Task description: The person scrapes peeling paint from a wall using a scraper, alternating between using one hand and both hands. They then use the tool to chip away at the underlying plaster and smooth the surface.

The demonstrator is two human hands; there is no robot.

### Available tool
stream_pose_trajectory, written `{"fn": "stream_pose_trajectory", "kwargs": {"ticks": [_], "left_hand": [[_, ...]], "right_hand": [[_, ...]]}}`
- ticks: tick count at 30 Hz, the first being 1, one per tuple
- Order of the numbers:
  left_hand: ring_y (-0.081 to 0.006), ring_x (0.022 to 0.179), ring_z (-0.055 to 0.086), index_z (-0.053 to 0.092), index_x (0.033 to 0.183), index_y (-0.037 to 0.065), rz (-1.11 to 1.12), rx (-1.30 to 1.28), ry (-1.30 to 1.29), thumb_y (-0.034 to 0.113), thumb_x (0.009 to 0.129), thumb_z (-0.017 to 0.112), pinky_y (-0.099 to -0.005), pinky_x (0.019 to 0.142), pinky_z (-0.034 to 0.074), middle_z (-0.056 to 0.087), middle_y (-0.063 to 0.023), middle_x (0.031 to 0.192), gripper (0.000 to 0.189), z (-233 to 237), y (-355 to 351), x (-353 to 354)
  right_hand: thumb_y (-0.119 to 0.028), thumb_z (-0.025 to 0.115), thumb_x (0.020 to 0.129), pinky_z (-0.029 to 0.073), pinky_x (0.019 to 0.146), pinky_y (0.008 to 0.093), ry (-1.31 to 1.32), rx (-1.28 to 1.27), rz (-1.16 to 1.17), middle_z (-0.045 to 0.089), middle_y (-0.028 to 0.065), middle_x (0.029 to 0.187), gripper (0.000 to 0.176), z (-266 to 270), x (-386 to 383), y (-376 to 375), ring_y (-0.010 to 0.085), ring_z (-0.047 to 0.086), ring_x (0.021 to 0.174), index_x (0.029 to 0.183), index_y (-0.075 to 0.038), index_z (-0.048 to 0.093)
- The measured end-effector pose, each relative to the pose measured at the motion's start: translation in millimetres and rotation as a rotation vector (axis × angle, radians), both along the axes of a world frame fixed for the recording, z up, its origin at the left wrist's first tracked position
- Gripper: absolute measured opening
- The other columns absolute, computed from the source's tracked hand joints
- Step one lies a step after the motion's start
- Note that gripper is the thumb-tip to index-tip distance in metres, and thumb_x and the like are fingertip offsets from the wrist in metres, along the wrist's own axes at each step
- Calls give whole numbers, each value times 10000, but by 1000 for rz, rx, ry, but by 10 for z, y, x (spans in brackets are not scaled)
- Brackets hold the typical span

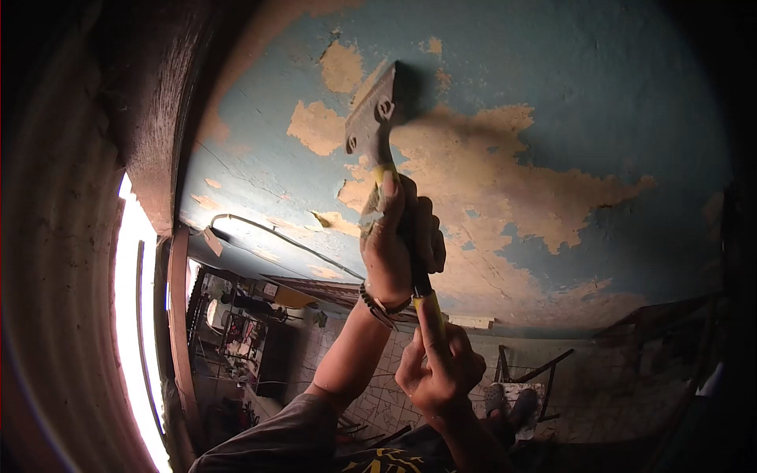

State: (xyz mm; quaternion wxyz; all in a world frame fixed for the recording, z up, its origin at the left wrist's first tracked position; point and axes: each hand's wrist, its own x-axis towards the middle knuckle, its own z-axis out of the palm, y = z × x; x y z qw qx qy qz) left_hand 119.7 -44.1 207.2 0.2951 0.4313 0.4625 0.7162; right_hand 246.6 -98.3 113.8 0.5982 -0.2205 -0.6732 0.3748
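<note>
Both my hands grip one long scraper point(371, 114), its wide metal blade against the blue painted wall point(552, 79). My left hand point(398, 236) is wrapped round the yellow and black handle just below the blade, with a beaded bracelet at the wrist. Lower down, my right hand point(440, 366) holds the yellow lower end of the handle point(430, 319). Around the blade the blue paint is broken by bare tan patches point(505, 169) with ragged edges. A loose paint flake point(322, 219) sticks out left of my left hand.
A dark wooden beam point(162, 102) and corrugated sheeting point(55, 236) run along the left, beside a bright opening point(138, 315). A cable point(276, 234) hangs along the wall. Far below are a tiled floor point(355, 374), a metal-framed stand point(544, 374) and feet in clogs point(520, 406).
</note>
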Motion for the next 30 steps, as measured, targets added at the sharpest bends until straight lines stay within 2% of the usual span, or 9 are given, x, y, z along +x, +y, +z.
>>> {"fn": "stream_pose_trajectory", "kwargs": {"ticks": [4, 8, 15, 20, 22, 23, 27, 28, 30], "left_hand": [[-104, 342, 364, 487, 913, 131, 42, 83, 48, 416, 1066, 484, -271, 315, 339, 429, 6, 517, 324, 134, 69, -162], [-128, 369, 361, 512, 949, 133, -44, 159, -4, 397, 1090, 396, -292, 317, 348, 404, -7, 520, 321, 682, 141, -205], [-155, 312, 325, 495, 997, 112, -12, -15, 41, 398, 1087, 433, -308, 290, 325, 400, -30, 478, 306, 160, -35, -177], [-131, 346, 338, 516, 1018, 124, 11, 110, 143, 389, 1107, 362, -295, 322, 340, 376, -8, 496, 320, 844, 126, -281], [-125, 345, 343, 507, 987, 129, 11, 117, 135, 402, 1101, 373, -287, 316, 333, 385, -11, 495, 325, 971, 137, -279], [-121, 339, 351, 496, 953, 130, 12, 114, 98, 422, 1093, 393, -280, 308, 333, 397, -15, 489, 339, 921, 120, -291], [-82, 352, 352, 482, 908, 104, 119, 76, 98, 397, 1070, 490, -242, 330, 324, 426, -1, 523, 334, 275, -66, -348], [-79, 355, 353, 479, 911, 100, 142, 49, 97, 401, 1069, 492, -236, 337, 321, 425, 5, 530, 340, 76, -149, -401], [-85, 350, 350, 477, 936, 96, 175, 32, 83, 400, 1069, 491, -244, 330, 318, 399, 12, 517, 331, -87, -203, -492]], "right_hand": [[-4, 678, 817, 504, 490, 302, 72, 21, 31, 606, 88, 811, 559, 118, -96, 106, 177, 638, 587, 1373, -12, 624], [23, 684, 721, 499, 494, 283, -7, 109, 151, 555, 59, 833, 739, 642, -18, 343, 145, 593, 552, 1445, -73, 577], [14, 673, 812, 501, 495, 285, 115, -24, 47, 635, 100, 807, 560, 102, -215, 30, 162, 622, 601, 1369, -6, 626], [9, 672, 831, 482, 502, 266, 200, 95, 97, 624, 76, 799, 526, 578, -369, 332, 148, 601, 601, 1356, 2, 633], [-48, 699, 823, 528, 539, 299, 166, 26, 213, 599, 89, 856, 633, 630, -360, 318, 169, 617, 637, 1440, -116, 574], [-77, 713, 819, 551, 557, 315, 147, -6, 267, 587, 96, 884, 691, 636, -356, 314, 180, 626, 654, 1482, -175, 544], [-45, 683, 823, 534, 488, 326, 164, -81, 254, 600, 94, 818, 623, 154, -404, 97, 186, 619, 596, 1434, -115, 586], [20, 620, 882, 496, 493, 329, 164, -99, 285, 591, 109, 778, 507, 48, -367, 52, 203, 599, 567, 1388, -9, 604], [23, 626, 876, 490, 481, 328, 145, -74, 258, 592, 105, 777, 510, -19, -406, 37, 196, 596, 558, 1384, -10, 607]]}}
